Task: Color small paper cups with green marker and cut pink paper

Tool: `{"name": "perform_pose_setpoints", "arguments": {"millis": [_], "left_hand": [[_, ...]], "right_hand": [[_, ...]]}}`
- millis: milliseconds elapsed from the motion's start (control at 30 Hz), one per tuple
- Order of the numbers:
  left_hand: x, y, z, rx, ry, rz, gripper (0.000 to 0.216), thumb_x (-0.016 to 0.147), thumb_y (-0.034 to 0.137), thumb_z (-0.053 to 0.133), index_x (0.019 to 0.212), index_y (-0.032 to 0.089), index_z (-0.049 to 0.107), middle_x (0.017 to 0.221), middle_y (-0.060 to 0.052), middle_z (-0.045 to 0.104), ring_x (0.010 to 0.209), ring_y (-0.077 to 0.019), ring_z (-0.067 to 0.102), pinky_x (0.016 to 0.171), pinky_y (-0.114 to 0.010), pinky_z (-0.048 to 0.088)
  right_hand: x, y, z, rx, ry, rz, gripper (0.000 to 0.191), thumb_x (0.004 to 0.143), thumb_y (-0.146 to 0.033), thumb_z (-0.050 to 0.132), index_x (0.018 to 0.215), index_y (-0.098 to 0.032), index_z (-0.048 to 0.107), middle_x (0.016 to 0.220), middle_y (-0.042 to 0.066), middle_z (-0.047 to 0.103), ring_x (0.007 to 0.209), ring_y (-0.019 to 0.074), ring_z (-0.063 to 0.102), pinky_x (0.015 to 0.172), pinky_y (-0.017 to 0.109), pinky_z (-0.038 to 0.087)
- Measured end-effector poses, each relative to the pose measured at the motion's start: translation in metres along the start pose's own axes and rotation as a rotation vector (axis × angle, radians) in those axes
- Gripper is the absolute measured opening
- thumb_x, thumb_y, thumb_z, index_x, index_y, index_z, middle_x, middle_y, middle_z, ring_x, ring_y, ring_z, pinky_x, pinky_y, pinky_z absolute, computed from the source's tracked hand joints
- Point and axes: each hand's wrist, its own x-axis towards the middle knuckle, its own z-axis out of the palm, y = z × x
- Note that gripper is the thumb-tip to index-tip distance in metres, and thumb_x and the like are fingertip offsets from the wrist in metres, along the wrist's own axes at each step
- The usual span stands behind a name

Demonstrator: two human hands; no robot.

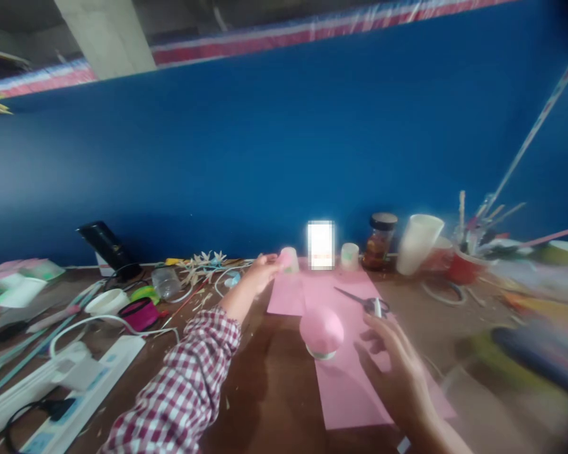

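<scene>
My left hand (265, 271) is stretched out to the back of the table, its fingers closed at the side of a small whitish cup (291, 260) with a pink patch. Over the pink paper (345, 397) my right hand (395, 353) hovers, slightly blurred, fingers apart. A small white tip (377, 308) shows beyond its fingers; I cannot tell what it belongs to. Dark-handled scissors (362, 299) lie just past that hand. Between my hands stands a rounded pink object (322, 329) on a pale base. A second small cup (349, 257) is farther back.
A bright pixelated rectangle (320, 244) stands at the back centre. To its right are a dark-lidded jar (381, 239), a tall white cup (419, 246) and a red container (466, 265) with brushes. A white power strip (89, 391), cords and a magenta tape roll (139, 314) occupy the left.
</scene>
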Motion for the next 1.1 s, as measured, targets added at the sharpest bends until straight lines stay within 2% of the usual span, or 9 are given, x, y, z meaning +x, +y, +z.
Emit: {"name": "perform_pose_setpoints", "arguments": {"millis": [167,333,433,633,800,900,1000,1100], "left_hand": [[0.028,0.014,0.016,-0.009,0.063,0.017,0.038,0.08,0.011,0.064,0.116,0.009,0.052,0.098,-0.011,0.065,0.085,-0.0146,0.065,0.08,-0.029,0.053],[0.053,0.006,0.024,0.121,0.189,-0.006,0.034,0.088,0.033,0.055,0.117,0.015,0.053,0.116,-0.009,0.057,0.097,-0.0206,0.059,0.081,-0.041,0.052],[0.061,0.0,0.022,0.212,0.239,-0.005,0.035,0.088,0.033,0.055,0.118,0.016,0.053,0.118,-0.009,0.056,0.1,-0.0213,0.058,0.083,-0.042,0.051],[0.072,-0.006,0.019,0.365,0.238,0.055,0.035,0.088,0.034,0.054,0.118,0.016,0.053,0.118,-0.009,0.056,0.1,-0.0211,0.058,0.083,-0.042,0.051],[0.075,-0.012,0.016,0.518,0.237,0.191,0.031,0.088,0.033,0.055,0.113,0.015,0.057,0.114,-0.009,0.059,0.099,-0.021,0.059,0.084,-0.042,0.05],[0.068,-0.01,0.014,0.621,0.239,0.335,0.024,0.086,0.028,0.054,0.104,0.016,0.065,0.112,-0.011,0.063,0.107,-0.0236,0.057,0.096,-0.041,0.043],[0.06,-0.005,0.014,0.727,0.165,0.511,0.025,0.084,0.024,0.053,0.103,0.021,0.069,0.121,-0.008,0.062,0.12,-0.0235,0.05,0.106,-0.039,0.033],[0.056,-0.001,0.017,0.817,0.065,0.615,0.026,0.084,0.023,0.051,0.102,0.023,0.07,0.118,-0.004,0.065,0.119,-0.022,0.051,0.108,-0.037,0.03]], "right_hand": [[-0.003,-0.002,0.001,-0.008,-0.023,-0.049,0.036,0.087,-0.02,0.053,0.123,-0.02,0.049,0.102,0.01,0.058,0.067,0.0133,0.059,0.058,0.027,0.056],[-0.006,-0.001,0.004,-0.019,-0.054,-0.065,0.035,0.088,-0.018,0.05,0.123,-0.019,0.047,0.103,0.011,0.057,0.065,0.0129,0.06,0.056,0.026,0.056],[-0.007,0.0,0.006,-0.006,-0.063,-0.055,0.037,0.088,-0.016,0.049,0.124,-0.019,0.047,0.105,0.011,0.056,0.066,0.0127,0.06,0.056,0.025,0.056],[-0.006,-0.001,0.006,0.005,-0.083,-0.046,0.036,0.087,-0.015,0.048,0.123,-0.02,0.047,0.109,0.012,0.054,0.07,0.013,0.062,0.058,0.025,0.057],[-0.007,-0.001,0.006,0.004,-0.088,-0.04,0.035,0.088,-0.016,0.048,0.122,-0.02,0.048,0.111,0.012,0.054,0.071,0.0134,0.062,0.059,0.026,0.057],[-0.007,-0.001,0.006,0.01,-0.093,-0.035,0.035,0.088,-0.016,0.049,0.123,-0.02,0.048,0.112,0.012,0.053,0.072,0.0137,0.062,0.06,0.027,0.057],[-0.007,-0.001,0.006,0.02,-0.094,-0.029,0.035,0.088,-0.016,0.049,0.123,-0.02,0.049,0.112,0.011,0.054,0.073,0.0136,0.062,0.058,0.025,0.056],[-0.007,-0.001,0.006,0.017,-0.091,-0.03,0.034,0.088,-0.017,0.049,0.122,-0.02,0.05,0.113,0.012,0.054,0.074,0.0138,0.063,0.058,0.025,0.056]]}}
